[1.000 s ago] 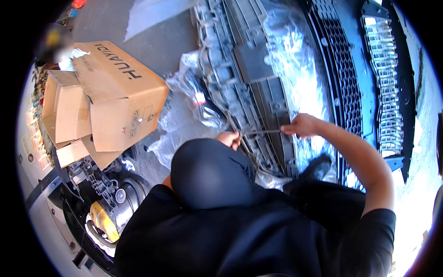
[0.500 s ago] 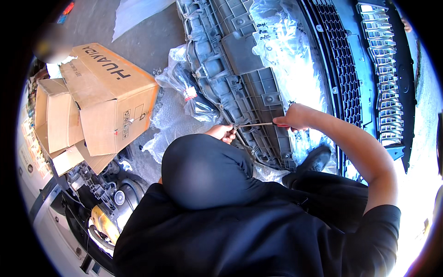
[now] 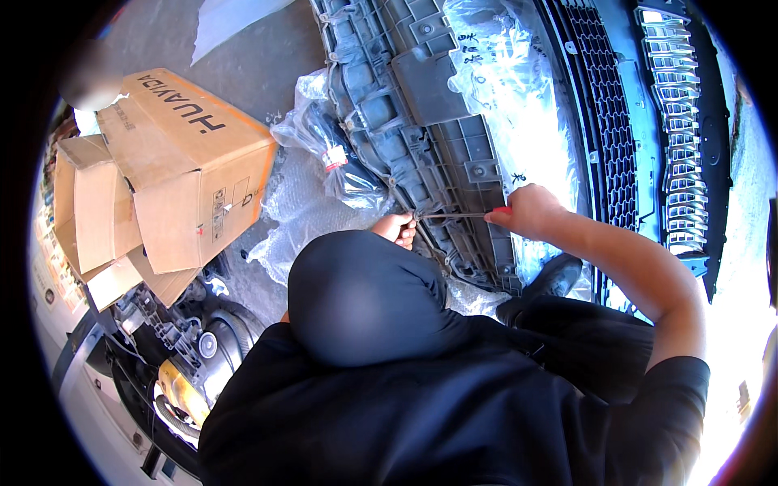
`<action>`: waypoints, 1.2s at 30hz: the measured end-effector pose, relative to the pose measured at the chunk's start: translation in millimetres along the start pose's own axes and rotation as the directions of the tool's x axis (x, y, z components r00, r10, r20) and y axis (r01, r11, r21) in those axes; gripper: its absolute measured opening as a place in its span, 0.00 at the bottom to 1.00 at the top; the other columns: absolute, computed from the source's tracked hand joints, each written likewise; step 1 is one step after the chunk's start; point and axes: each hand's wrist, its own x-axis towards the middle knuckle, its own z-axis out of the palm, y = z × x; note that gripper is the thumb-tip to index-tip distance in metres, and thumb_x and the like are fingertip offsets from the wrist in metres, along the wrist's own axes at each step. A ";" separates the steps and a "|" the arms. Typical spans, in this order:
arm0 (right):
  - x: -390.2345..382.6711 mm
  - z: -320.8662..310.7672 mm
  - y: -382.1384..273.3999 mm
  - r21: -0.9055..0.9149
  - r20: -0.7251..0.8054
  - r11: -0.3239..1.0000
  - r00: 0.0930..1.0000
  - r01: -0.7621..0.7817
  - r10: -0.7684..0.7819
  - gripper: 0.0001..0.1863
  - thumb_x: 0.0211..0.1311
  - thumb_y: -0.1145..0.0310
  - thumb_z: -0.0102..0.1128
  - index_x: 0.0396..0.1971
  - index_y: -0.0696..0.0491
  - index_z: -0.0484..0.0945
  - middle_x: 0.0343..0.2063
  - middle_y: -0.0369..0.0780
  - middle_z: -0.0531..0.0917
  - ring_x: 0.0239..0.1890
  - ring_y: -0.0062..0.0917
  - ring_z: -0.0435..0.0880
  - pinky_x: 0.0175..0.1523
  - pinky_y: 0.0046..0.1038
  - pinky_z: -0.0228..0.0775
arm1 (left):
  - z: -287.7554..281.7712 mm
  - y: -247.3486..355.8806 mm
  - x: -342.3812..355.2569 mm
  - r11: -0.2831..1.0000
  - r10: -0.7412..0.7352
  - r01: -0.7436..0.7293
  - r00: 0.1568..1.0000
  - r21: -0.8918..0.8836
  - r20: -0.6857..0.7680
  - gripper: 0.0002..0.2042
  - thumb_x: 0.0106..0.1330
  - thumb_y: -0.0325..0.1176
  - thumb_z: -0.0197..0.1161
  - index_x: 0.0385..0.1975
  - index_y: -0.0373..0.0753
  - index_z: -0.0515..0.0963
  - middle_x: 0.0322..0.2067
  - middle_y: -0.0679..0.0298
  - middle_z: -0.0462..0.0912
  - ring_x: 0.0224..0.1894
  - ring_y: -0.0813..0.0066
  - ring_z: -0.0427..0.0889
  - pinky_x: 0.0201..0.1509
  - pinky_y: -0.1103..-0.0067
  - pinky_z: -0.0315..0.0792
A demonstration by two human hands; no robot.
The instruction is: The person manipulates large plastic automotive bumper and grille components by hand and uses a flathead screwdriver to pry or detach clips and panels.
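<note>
My right hand (image 3: 535, 212) is closed round the red handle of a screwdriver (image 3: 458, 215). Its thin metal shaft runs left, almost level, across a grey ribbed plastic car-body part (image 3: 438, 89). The shaft's tip meets the left edge of that part, right beside my left hand (image 3: 397, 229). There the fingers of my left hand are pinched together; what they grip is too small to make out, and my raised knee covers part of the hand. A wiring harness or cable runs along the part's left edge.
Clear plastic wrap (image 3: 527, 105) lies along the part. Right of it stand a black mesh grille (image 3: 608, 121) and a chrome-slatted grille (image 3: 679, 130). At left are open cardboard boxes (image 3: 190, 154), bubble wrap (image 3: 296, 206), a bagged part (image 3: 336, 158) and machinery (image 3: 211, 344).
My right hand has shifted slightly right and turned on the screwdriver handle. The tip stays by my left hand, which has barely moved. The whole view has tilted a little.
</note>
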 end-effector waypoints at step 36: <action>-20.4 -0.5 -0.3 0.006 -0.096 1.000 0.995 0.024 -0.023 0.36 0.57 0.35 0.67 0.44 0.58 0.80 0.38 0.47 0.85 0.41 0.37 0.85 0.47 0.34 0.76 | -2.6 3.7 9.0 1.000 0.003 -0.003 0.999 -0.018 0.039 0.16 0.78 0.48 0.49 0.31 0.45 0.69 0.20 0.71 0.67 0.18 0.78 0.63 0.28 0.76 0.64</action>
